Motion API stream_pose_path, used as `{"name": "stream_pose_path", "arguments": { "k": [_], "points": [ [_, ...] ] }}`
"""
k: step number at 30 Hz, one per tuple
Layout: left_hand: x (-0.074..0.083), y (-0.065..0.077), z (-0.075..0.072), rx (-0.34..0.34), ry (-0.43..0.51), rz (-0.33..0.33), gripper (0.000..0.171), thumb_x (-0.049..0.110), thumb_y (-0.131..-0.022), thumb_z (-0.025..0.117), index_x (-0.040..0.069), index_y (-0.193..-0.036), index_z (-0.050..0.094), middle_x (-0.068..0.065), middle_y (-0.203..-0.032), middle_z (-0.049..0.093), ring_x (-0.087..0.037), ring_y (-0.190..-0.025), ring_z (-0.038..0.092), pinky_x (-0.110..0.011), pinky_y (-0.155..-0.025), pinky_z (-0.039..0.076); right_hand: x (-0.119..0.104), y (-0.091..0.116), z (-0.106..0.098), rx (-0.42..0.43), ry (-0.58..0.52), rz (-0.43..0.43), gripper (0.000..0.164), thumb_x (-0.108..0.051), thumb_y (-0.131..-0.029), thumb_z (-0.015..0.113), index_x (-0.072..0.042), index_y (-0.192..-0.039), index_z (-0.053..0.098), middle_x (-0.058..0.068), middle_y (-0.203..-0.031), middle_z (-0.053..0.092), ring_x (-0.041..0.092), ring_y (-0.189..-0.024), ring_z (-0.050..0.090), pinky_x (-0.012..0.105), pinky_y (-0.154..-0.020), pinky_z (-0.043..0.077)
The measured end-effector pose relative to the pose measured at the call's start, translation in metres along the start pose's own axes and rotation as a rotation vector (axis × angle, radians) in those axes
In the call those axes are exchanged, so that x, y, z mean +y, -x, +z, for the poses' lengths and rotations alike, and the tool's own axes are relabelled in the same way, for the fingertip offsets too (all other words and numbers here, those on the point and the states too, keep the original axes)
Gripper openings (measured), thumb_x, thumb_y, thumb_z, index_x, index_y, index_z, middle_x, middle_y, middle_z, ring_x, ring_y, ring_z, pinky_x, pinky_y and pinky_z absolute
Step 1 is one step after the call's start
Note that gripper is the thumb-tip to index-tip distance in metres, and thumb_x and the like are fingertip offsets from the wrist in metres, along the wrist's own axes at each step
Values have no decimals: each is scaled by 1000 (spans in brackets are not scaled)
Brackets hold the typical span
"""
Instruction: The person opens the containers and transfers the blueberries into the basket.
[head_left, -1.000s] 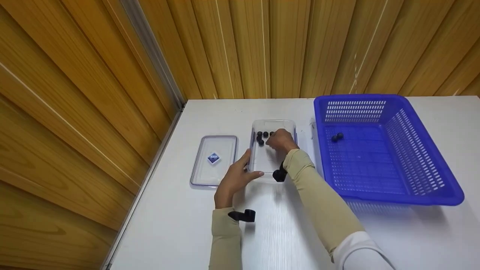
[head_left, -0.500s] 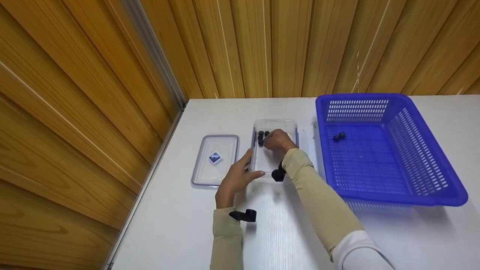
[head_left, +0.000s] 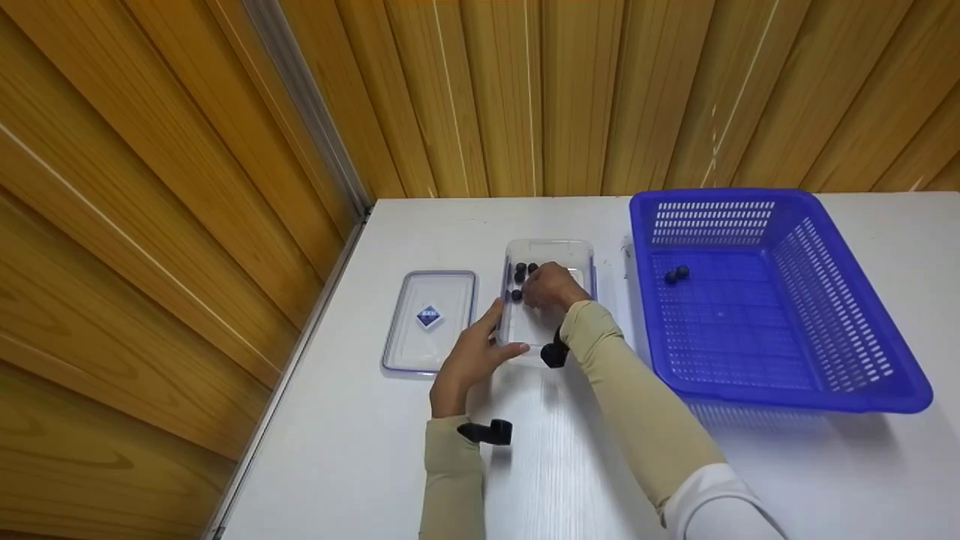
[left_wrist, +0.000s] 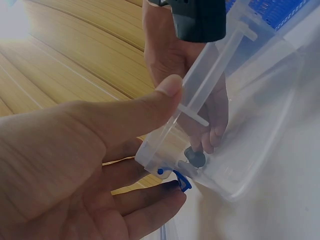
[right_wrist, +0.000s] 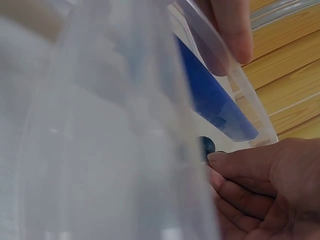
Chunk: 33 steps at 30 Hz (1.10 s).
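In the head view my left hand [head_left: 469, 364] holds the near left corner of a clear plastic container [head_left: 529, 330], thumb along the front wall and fingers along the side. The left wrist view shows those fingers by a blue latch [left_wrist: 183, 181]. My right hand [head_left: 553, 286] reaches inside the container, fingers bent, pinching at a small dark round ball [head_left: 517, 295]; in the right wrist view the thumb tip lies against a dark ball [right_wrist: 206, 145]. Several such balls [head_left: 520, 273] sit in the container's far left corner. The right palm hides part of the floor.
The container's clear lid [head_left: 409, 341] with a blue diamond label lies to its left on the white table [head_left: 330, 450]. A large blue basket [head_left: 731, 330] stands at the right, with a pair of dark balls [head_left: 676, 274] inside. Wood-grain panels [head_left: 570, 97] rise behind.
My right hand has shifted slightly nearer and left within the container. The nearest ball of the cluster now lies apart, nearer the left wall. The left hand stays in place.
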<state>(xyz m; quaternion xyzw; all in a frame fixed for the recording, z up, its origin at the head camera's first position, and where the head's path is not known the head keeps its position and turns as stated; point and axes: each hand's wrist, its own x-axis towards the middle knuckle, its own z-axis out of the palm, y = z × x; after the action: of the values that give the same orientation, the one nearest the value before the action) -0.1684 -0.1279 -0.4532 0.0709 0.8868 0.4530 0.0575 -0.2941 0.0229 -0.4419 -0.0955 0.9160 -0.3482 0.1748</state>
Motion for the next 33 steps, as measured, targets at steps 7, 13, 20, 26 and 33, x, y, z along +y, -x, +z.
{"name": "stream_pose_path", "arguments": {
  "k": [7,13,20,26,33],
  "points": [
    [1,0,0,3,4,2,88,36,-81,69,14,-148,17,-6,-150,24,-25,-132,34,-37,-108,29,-3,2,5,-25,-86,8,17,-7,-77,68,1,-91,73,12,-78,69,19,-67,60,22,-55,44],
    [1,-1,-1,10,-4,14,87,34,-81,70,13,-148,19,-6,-150,24,-26,-131,34,-36,-108,29,-8,6,6,-26,-39,-25,17,-6,-73,73,1,-88,74,6,-74,67,13,-63,53,20,-56,42],
    [0,0,0,7,-2,18,87,34,-81,70,11,-148,19,-7,-150,23,-26,-132,33,-36,-109,27,-7,6,6,-56,9,-32,18,-10,-74,74,-2,-90,74,5,-75,68,13,-68,54,20,-60,43],
    [0,0,0,4,4,6,87,36,-81,69,12,-148,18,-5,-151,22,-25,-132,32,-36,-109,26,-4,6,2,-86,-28,-11,20,-12,-75,73,-1,-92,73,9,-80,71,15,-71,59,24,-65,48],
    [0,0,0,-6,13,-5,87,34,-82,69,12,-148,18,-5,-151,21,-26,-132,33,-36,-108,28,-7,11,-13,-98,-147,27,23,-12,-81,69,2,-99,70,12,-91,70,16,-77,62,30,-76,52]
  ]
}}
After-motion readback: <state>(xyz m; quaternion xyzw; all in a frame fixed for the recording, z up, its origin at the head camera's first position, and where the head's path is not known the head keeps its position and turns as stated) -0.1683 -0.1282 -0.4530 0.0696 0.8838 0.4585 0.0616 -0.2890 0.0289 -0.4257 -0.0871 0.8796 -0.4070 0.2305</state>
